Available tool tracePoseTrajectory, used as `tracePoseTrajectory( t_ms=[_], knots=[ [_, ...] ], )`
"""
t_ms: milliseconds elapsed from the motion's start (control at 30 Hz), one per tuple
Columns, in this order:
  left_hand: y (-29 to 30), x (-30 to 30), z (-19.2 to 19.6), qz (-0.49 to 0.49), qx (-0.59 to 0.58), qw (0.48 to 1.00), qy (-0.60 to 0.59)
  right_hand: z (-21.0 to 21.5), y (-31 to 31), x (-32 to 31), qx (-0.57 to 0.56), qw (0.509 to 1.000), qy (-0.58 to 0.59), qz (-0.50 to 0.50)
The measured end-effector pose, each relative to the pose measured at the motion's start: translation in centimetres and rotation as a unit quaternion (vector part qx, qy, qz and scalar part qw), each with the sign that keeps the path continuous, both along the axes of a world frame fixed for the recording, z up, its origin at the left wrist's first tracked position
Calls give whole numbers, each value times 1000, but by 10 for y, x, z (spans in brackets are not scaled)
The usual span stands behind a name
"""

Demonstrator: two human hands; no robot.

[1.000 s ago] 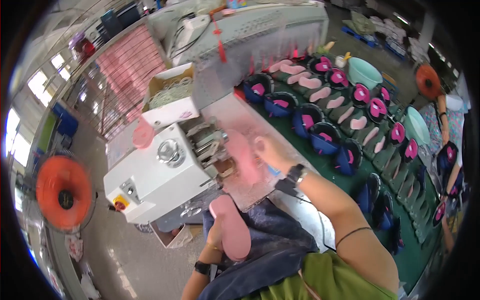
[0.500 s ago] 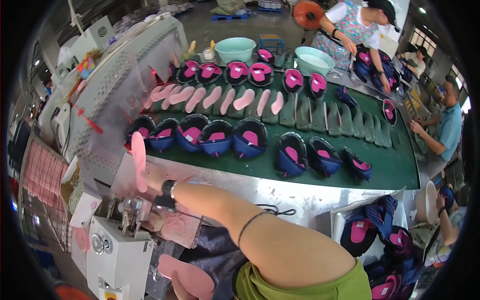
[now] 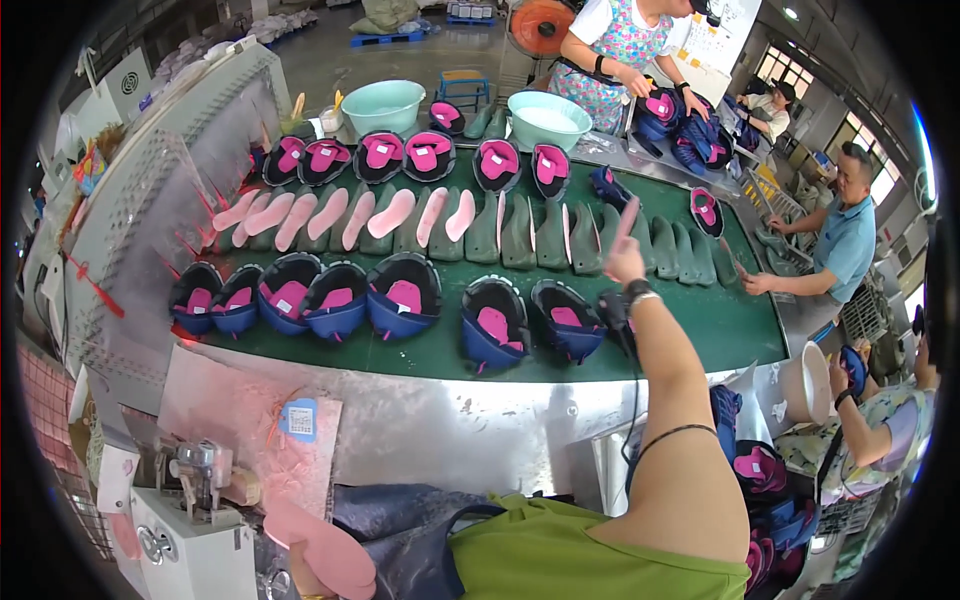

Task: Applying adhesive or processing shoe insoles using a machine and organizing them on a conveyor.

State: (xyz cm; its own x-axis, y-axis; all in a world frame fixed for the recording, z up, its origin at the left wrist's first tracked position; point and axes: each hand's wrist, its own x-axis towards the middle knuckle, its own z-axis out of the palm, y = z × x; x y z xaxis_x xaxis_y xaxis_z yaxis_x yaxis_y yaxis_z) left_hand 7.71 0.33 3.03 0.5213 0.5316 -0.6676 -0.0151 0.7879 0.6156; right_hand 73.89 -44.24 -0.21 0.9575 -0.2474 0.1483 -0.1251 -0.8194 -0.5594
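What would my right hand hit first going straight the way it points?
Probably the row of green shoe lasts just beyond your right hand and the pink insole it holds, though depth is unclear.

The insole (image 3: 328,555) at seven o'clock is plain pink, like the row of insoles (image 3: 391,214) at ten, among dark green shoe lasts (image 3: 519,238). The desk (image 3: 735,325) is green. At nine, blue shoe uppers (image 3: 405,325) show black linings and magenta inner pieces (image 3: 404,296). At one o'clock, a floral, multicoloured apron (image 3: 618,50); at twelve, an orange fan (image 3: 541,30).
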Motion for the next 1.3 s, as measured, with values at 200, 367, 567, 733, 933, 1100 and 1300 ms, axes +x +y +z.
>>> tracePoseTrajectory(
  t_ms=[200,367,567,733,933,1100,1300],
  knots=[
    [-8,19,11,-4,-6,1000,18,-36,-96,30,37,993,111,-30],
    [-12,35,11,-26,-8,999,32,-41,14,25,58,978,-199,-11],
    [-17,39,7,-23,4,1000,17,2,274,-143,344,816,-20,464],
    [-13,28,-5,-12,103,994,-34,17,355,-382,260,588,200,739],
    [-22,-28,-32,34,162,986,1,-5,420,-454,387,552,250,695],
    [-53,-97,-14,159,-38,985,-62,-25,496,-455,346,569,232,709],
    [-67,-108,5,186,-26,982,-30,-19,557,-482,195,660,240,684]
  ],
)
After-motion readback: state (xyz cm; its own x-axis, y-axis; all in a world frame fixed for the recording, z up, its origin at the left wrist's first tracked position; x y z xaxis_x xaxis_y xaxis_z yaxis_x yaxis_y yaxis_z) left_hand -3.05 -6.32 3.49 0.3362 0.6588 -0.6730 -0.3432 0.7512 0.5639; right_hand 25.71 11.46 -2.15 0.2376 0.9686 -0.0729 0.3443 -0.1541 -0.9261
